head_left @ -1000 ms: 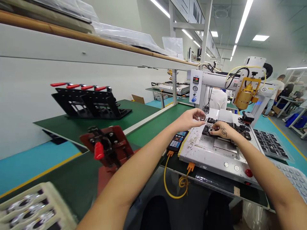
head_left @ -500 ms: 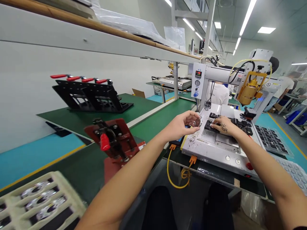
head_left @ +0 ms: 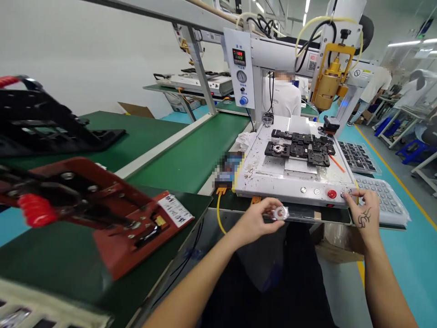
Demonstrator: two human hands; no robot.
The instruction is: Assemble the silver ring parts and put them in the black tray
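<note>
Between the thumb and fingers of my left hand [head_left: 257, 219] is a small shiny ring-shaped metal part [head_left: 281, 213], held in front of the machine's front edge. My right hand [head_left: 365, 212] is at the front right corner of the white benchtop machine [head_left: 273, 184]. Its thumb touches a round button [head_left: 343, 194] beside the red button [head_left: 332, 194], and its fingers are apart from the thumb. On the machine bed, black fixture blocks [head_left: 300, 148] lie in a cluster. Another shiny ring part [head_left: 278, 148] sits in the left block.
A gold dispensing head [head_left: 329, 82] hangs over the bed. To the left stands a red clamp fixture [head_left: 116, 237] with a red handle. Trays of parts [head_left: 380, 200] lie at the right. A cream tray [head_left: 44, 303] is at lower left. Other people are in the background.
My right hand has left the black fixture and moved to the machine's front right button. My left hand, still holding the ring part, is now in front of the machine's edge. The view has turned right.
</note>
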